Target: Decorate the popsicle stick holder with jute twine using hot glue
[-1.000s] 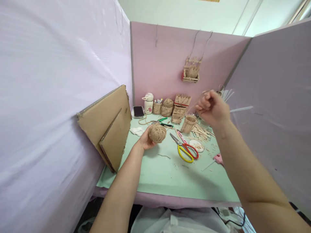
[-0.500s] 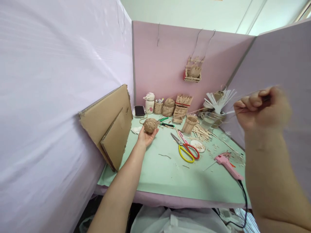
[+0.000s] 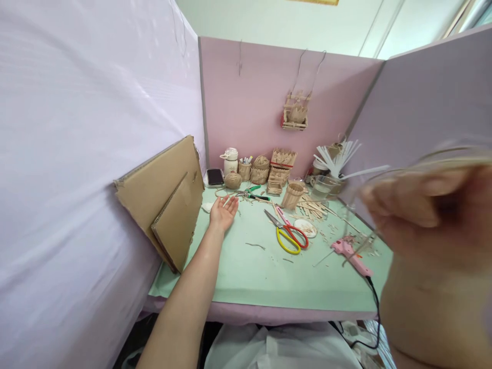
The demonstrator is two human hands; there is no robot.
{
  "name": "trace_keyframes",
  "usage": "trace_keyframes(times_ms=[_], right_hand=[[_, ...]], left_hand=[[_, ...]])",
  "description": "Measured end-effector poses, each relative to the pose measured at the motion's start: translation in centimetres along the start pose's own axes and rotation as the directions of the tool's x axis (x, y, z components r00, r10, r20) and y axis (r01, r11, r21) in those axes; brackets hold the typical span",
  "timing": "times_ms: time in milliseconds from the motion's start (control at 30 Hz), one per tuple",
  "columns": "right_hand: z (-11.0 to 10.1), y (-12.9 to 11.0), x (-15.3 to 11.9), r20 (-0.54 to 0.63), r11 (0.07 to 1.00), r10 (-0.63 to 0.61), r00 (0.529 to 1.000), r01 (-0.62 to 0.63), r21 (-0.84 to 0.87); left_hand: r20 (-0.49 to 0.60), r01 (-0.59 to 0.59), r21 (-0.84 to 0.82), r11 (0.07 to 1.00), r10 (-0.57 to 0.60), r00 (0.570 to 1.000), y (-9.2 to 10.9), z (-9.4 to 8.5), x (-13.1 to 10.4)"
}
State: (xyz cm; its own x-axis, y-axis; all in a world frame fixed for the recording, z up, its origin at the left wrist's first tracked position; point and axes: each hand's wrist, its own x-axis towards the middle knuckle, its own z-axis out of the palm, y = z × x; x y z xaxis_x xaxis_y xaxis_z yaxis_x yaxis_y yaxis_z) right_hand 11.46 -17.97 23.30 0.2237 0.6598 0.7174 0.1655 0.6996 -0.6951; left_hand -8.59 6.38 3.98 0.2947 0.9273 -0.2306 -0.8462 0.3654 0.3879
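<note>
My left hand [image 3: 223,212] lies palm up over the left-middle of the table, open, its fingers spread and holding nothing. Just beyond its fingertips, a ball of brown twine [image 3: 232,180] rests near the phone [image 3: 215,177]. Large and blurred at the right edge, my right hand [image 3: 426,215] is closed in a fist on a length of twine [image 3: 358,251]. One loop of it arches over the knuckles, and a loose end dangles below the fist above the pink glue gun [image 3: 352,257].
Red-and-yellow scissors [image 3: 288,233] lie mid-table beside a white lid [image 3: 306,228]. Pliers [image 3: 253,193], a stick cup [image 3: 292,195] and wooden sticks [image 3: 312,206] are farther back. Cardboard sheets [image 3: 175,215] lean at left. A glass cup [image 3: 323,188] stands back right.
My left hand has let go of the twine ball, which now sits farther back on the table. My right hand has come closer to the camera and rightward with the twine.
</note>
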Motion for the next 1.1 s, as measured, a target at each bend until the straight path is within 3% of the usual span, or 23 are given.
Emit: trace_keyframes(times_ms=[67, 167, 233, 333, 400, 467, 500, 533, 567, 600, 667, 800, 933, 1100], right_hand=[[2.1, 1.4, 0.2, 0.112, 0.977, 0.099, 0.989, -0.118, 0.177], [4.8, 4.7, 1.7, 0.205, 0.929, 0.245, 0.948, -0.29, 0.228], [6.3, 7.3, 3.6, 0.191, 0.937, 0.248, 0.95, -0.286, 0.201], [8.1, 11.5, 6.6, 0.059, 0.971, 0.162, 0.985, -0.17, 0.168], [8.7, 14.4, 7.9, 0.094, 0.976, 0.199, 0.976, -0.206, 0.072], [8.8, 17.1, 8.3, 0.231, 0.925, 0.377, 0.897, -0.355, -0.134], [8.7, 18.4, 8.0, 0.287, 0.857, 0.504, 0.815, -0.431, -0.281], [8.5, 19.4, 7.6, 0.307, 0.766, 0.623, 0.72, -0.481, -0.426], [8.2, 20.4, 7.0, 0.282, 0.682, 0.703, 0.653, -0.508, -0.526], [7.8, 21.1, 6.3, 0.233, 0.631, 0.741, 0.63, -0.533, -0.564], [7.1, 22.0, 4.9, 0.231, 0.64, 0.752, 0.618, -0.597, -0.485], [6.0, 22.6, 2.8, 0.328, 0.678, 0.698, 0.637, -0.735, -0.016], [5.6, 23.0, 1.7, 0.308, 0.595, 0.67, 0.675, -0.737, 0.321], [6.1, 23.5, 0.9, 0.255, 0.526, 0.693, 0.674, -0.715, 0.461]], left_hand=[[-0.014, 0.016, 0.031, 0.999, -0.015, 1.0, -0.1, 0.0, -0.1], [-0.029, 0.027, 0.058, 0.998, -0.026, 0.999, 0.0, 0.1, -0.2], [-0.034, 0.019, 0.063, 0.998, -0.017, 0.999, 0.1, 0.2, -0.2], [-0.051, -0.019, 0.055, 0.998, 0.022, 0.998, 0.4, 0.3, -0.2], [-0.074, -0.059, 0.044, 0.997, 0.063, 0.995, 0.7, 0.4, -0.3], [-0.108, -0.1, 0.041, 0.994, 0.104, 0.989, 0.9, 0.5, -0.4], [-0.125, -0.118, 0.044, 0.992, 0.122, 0.985, 1.0, 0.5, -0.4], [-0.141, -0.13, 0.051, 0.99, 0.136, 0.981, 1.1, 0.6, -0.3], [-0.153, -0.136, 0.063, 0.989, 0.144, 0.978, 1.1, 0.6, -0.3], [-0.156, -0.139, 0.077, 0.987, 0.15, 0.976, 1.1, 0.7, -0.3], [-0.13, -0.139, 0.121, 0.983, 0.154, 0.979, 0.9, 0.9, -0.3], [0.096, -0.149, 0.371, 0.917, 0.122, 0.988, -0.6, 1.4, -1.0], [0.322, -0.136, 0.669, 0.73, -0.12, 0.939, -3.3, 1.7, -2.6], [0.363, -0.141, 0.839, 0.525, -0.349, 0.864, -5.9, 1.2, -3.5]])
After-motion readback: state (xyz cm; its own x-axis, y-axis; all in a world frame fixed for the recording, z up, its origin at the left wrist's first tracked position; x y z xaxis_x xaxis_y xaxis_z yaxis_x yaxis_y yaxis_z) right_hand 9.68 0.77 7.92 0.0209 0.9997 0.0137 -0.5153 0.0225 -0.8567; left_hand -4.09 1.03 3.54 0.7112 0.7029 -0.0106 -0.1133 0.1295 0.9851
